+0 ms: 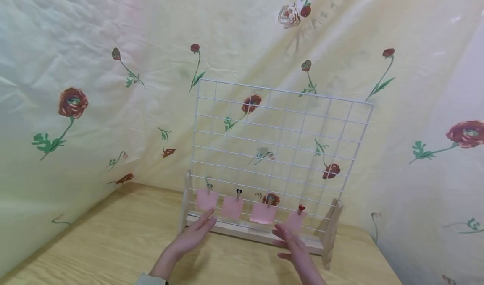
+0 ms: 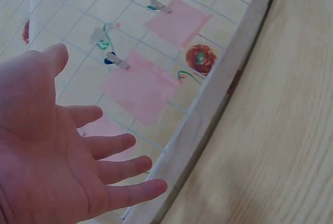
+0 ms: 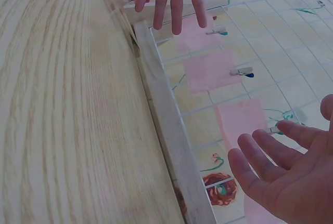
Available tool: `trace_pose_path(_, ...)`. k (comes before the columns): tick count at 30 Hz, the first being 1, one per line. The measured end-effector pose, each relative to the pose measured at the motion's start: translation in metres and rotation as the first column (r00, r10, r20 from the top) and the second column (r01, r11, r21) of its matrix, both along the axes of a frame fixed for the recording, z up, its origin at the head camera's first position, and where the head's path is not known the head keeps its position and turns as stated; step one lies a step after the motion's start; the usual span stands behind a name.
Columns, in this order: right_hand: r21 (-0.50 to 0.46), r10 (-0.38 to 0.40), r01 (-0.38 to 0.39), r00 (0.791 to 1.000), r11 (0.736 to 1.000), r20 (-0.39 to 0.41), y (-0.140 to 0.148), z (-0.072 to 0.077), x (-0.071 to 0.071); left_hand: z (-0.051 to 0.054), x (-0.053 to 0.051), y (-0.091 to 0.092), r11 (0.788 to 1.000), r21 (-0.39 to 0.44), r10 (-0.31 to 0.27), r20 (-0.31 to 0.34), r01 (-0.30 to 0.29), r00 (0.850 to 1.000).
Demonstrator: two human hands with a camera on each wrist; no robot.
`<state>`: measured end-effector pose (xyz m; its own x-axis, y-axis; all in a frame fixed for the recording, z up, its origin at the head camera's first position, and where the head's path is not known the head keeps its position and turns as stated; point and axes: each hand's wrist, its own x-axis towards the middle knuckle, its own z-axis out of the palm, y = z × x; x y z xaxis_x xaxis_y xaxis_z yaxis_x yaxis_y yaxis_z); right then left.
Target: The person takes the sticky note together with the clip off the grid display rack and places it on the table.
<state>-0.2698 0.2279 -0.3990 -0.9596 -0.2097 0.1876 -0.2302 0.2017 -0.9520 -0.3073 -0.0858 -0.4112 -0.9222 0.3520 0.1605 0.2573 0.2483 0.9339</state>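
A white wire grid panel (image 1: pixel 285 91) stands in a wooden stand (image 1: pixel 245 232). Several square pink paper notes hang in a row along its lower part, the leftmost note (image 1: pixel 206 200) and the rightmost note (image 1: pixel 295 220) among them. Small wooden clothespins hold them; one clothespin (image 1: pixel 301 210) bears a red heart, another (image 1: pixel 238 193) a dark heart. My left hand (image 1: pixel 194 236), fingers extended and holding nothing, is in front of the leftmost note. Near the rightmost note my right hand (image 1: pixel 295 247) is also empty, its fingers spread and slightly bent, partly covering that note.
The stand rests on a light wood-grain table (image 1: pixel 113 243), whose right edge shows at lower right. Behind and to the left hangs a cream sheet (image 1: pixel 159 33) printed with red flowers.
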Motion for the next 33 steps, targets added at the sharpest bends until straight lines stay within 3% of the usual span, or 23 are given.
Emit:
trace_pose_path(6, 0.029, 0.039, -0.039, 0.999, 0.999, -0.005, -0.005, -0.001, -0.002, -0.001, -0.001, 0.001, 1.000, 0.000, 0.026, 0.000, -0.026, 1.000)
trace_pose_path(19, 0.038, 0.018, -0.017, 1.000, 0.999, -0.023, -0.043, 0.008, -0.018, 0.001, -0.015, -0.009, 0.987, 0.146, 0.057, 0.068, -0.067, 0.996)
trace_pose_path(27, 0.006, 0.045, -0.045, 0.999, 0.999, -0.008, -0.063, 0.007, -0.029, -0.001, -0.024, -0.013, 0.972, 0.190, 0.122, 0.099, -0.140, 0.987)
trace_pose_path(33, 0.010, 0.071, -0.070, 0.997, 0.997, -0.033, -0.077, 0.015, -0.034, 0.002, -0.028, -0.014, 0.954, 0.208, 0.193, 0.115, -0.214, 0.974)
